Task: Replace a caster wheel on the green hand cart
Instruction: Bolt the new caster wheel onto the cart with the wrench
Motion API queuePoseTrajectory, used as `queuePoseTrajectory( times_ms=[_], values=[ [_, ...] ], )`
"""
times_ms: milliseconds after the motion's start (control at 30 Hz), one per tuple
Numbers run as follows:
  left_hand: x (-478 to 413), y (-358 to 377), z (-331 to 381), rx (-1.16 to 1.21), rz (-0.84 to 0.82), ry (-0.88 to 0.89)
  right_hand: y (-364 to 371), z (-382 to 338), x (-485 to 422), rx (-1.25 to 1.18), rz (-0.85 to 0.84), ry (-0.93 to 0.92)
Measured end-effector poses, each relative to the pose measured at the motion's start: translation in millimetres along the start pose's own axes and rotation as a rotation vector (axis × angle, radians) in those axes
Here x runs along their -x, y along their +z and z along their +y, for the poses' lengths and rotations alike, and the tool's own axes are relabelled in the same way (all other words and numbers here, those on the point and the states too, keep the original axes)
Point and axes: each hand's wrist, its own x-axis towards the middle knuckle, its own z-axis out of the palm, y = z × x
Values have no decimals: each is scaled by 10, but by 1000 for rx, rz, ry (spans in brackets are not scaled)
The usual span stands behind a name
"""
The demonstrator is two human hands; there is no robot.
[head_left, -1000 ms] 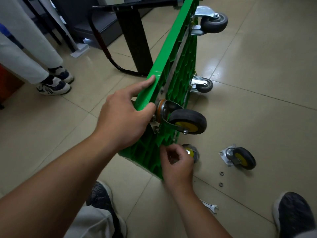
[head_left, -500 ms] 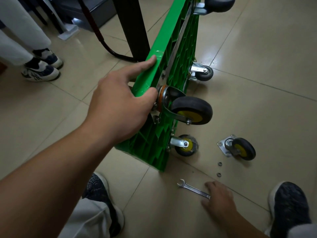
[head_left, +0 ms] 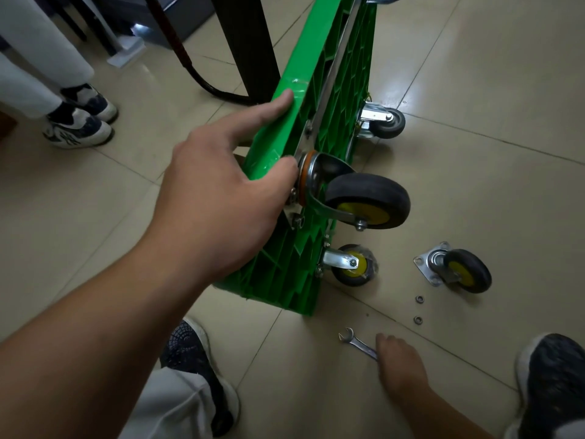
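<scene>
Green hand cart (head_left: pixel 285 264) stands on its long edge on the tiled floor (head_left: pixel 474 153), underside facing right. Left hand (head_left: pixel 221 191) grips its upper rim, thumb by the nearest caster's plate and index finger laid along the rim.

Three mounted casters (head_left: pixel 367 201) are in full view. One loose caster (head_left: pixel 459 272) lies on the floor beside the cart, with two small metal rings (head_left: pixel 419 299) near it.

One wrench (head_left: pixel 356 342) lies on the floor. Right hand (head_left: pixel 400 364) covers its handle end; whether the fingers (head_left: pixel 384 340) close round it cannot be told.
</scene>
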Motion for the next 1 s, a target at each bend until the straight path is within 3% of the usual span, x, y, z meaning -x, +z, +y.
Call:
queuePoseTrajectory(
  times_ms=[300, 400, 500, 567, 667, 800, 1000],
  values=[
    [-2, -8, -11, -3, 11, 12, -33, 43, 96, -73, -15, -48],
    [-11, -6, -21, 5, 21, 15, -246, -31, 143, -189, 138, -145],
    [-18, 5, -10, -19, 15, -2, -566, -128, 252, -364, 414, -288],
    [-23, 6, 6, -46, 10, -19, -879, -200, 401, -603, 625, -317],
    [-16, 4, 61, -103, -9, -34, -1295, -366, 636, -1031, 763, -311],
    [18, 9, 99, -100, -16, -41, -1578, -596, 692, -1358, 772, -253],
    [-12, 51, 26, -27, -6, -27, -1616, -716, 442, -1315, 762, -321]
  ],
)
